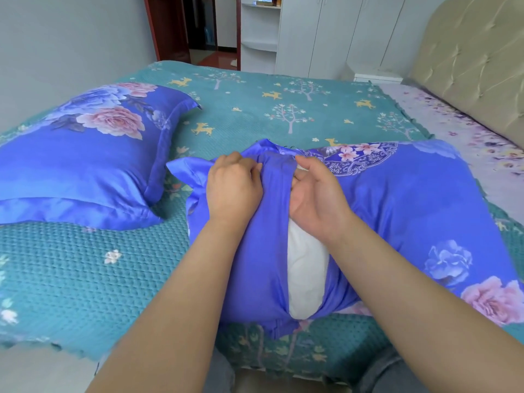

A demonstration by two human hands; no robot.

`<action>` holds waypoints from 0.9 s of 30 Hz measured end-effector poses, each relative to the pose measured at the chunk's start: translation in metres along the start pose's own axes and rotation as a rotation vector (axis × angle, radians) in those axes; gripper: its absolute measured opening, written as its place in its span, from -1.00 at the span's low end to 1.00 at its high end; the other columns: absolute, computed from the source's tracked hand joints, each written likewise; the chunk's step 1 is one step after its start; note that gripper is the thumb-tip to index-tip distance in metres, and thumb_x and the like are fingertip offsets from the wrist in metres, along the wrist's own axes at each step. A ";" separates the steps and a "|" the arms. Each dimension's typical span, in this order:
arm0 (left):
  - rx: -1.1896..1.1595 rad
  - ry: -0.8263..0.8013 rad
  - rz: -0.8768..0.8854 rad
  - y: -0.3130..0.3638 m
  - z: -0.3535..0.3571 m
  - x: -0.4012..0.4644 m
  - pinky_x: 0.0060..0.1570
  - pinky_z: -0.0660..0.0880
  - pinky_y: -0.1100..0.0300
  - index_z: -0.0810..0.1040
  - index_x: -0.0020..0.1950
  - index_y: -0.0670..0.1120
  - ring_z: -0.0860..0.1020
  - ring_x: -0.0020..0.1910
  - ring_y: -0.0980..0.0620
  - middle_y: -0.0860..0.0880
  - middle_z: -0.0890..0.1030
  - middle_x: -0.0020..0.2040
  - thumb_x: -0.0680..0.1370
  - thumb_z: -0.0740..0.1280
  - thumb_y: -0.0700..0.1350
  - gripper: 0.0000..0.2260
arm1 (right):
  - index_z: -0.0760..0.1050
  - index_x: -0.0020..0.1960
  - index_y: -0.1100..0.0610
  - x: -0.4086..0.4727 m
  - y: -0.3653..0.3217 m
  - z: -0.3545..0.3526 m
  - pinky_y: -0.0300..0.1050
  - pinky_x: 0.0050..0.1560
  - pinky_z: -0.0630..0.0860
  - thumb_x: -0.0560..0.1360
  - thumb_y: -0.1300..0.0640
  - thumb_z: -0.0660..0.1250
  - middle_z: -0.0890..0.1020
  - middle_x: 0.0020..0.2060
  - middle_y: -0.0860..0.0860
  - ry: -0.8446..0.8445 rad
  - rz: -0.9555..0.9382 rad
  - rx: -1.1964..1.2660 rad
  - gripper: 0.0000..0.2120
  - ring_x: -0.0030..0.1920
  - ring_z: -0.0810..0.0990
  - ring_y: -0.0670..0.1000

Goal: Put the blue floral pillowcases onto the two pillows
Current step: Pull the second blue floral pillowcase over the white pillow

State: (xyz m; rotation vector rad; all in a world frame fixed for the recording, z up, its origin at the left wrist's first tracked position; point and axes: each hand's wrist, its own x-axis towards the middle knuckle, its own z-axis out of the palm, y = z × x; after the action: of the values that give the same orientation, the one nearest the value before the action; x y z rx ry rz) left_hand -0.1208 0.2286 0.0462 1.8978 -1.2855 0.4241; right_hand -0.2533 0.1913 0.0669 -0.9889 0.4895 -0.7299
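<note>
While between them, white pillow (pixel 304 268): left grip (pixel 234 184) and right grip (pixel 317 194) each clamped on blue pillowcase (pixel 397 211).

Both my bare forearms reach forward, close together. My left hand (pixel 232 191) lies knuckles up with fingers curled, pinching cloth; my right hand (pixel 317 199) has its fingers tucked under.

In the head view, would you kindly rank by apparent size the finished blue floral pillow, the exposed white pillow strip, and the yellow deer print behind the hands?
1. Finished blue floral pillow
2. Exposed white pillow strip, though nearness to the camera enlarges it
3. Yellow deer print
</note>
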 end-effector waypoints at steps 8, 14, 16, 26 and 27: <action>-0.369 0.022 -0.279 0.001 -0.024 0.001 -0.12 0.46 0.05 0.54 -0.15 -0.10 0.53 -0.14 -0.12 -0.12 0.62 -0.18 0.58 0.24 -0.06 -0.82 | 0.41 0.29 0.14 -0.006 0.023 0.040 -0.06 0.38 0.33 0.59 -0.19 0.05 0.55 0.21 0.06 -0.005 -0.060 -0.093 -0.51 0.23 0.49 -0.05; -0.641 -0.245 -0.581 -0.018 -0.020 0.006 -0.21 0.26 0.22 0.42 -0.23 -0.10 0.30 -0.38 0.09 0.03 0.39 -0.37 0.63 0.15 -0.11 -0.75 | 0.24 0.39 0.22 -0.017 0.043 0.035 -0.06 0.32 0.23 0.60 -0.17 0.03 0.37 0.36 0.13 0.066 -0.103 -1.768 -0.45 0.35 0.32 0.13; -0.609 -0.356 -0.493 -0.020 -0.021 0.005 -0.32 0.23 0.22 0.35 -0.33 -0.08 0.21 -0.43 0.06 0.01 0.31 -0.41 0.63 0.15 -0.04 -0.67 | 0.24 0.41 0.22 -0.019 0.040 0.036 -0.02 0.39 0.19 0.57 -0.23 0.04 0.36 0.37 0.13 0.036 -0.102 -1.995 -0.38 0.36 0.29 0.14; -0.216 -0.377 -0.322 -0.016 -0.016 0.001 -0.09 0.36 0.11 0.49 -0.14 -0.14 0.51 -0.03 -0.14 -0.16 0.57 -0.11 0.56 0.22 -0.17 -0.89 | 0.26 0.42 0.16 -0.024 0.026 0.031 0.01 0.39 0.18 0.63 -0.12 -0.06 0.30 0.43 0.13 -0.124 -0.060 -1.925 -0.50 0.44 0.24 0.11; -0.335 -0.348 -0.421 -0.016 -0.012 0.002 -0.10 0.37 0.12 0.50 -0.13 -0.16 0.50 -0.07 -0.10 -0.15 0.56 -0.15 0.58 0.20 -0.18 -0.86 | 0.30 0.39 0.13 -0.024 0.025 0.021 -0.04 0.37 0.24 0.64 -0.03 -0.04 0.30 0.43 0.09 -0.074 -0.143 -1.780 -0.58 0.44 0.25 0.06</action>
State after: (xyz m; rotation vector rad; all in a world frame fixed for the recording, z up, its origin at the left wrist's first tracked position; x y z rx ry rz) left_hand -0.1041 0.2392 0.0478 1.9294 -1.0440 -0.3326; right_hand -0.2470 0.2298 0.0557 -2.6971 1.0240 -0.2056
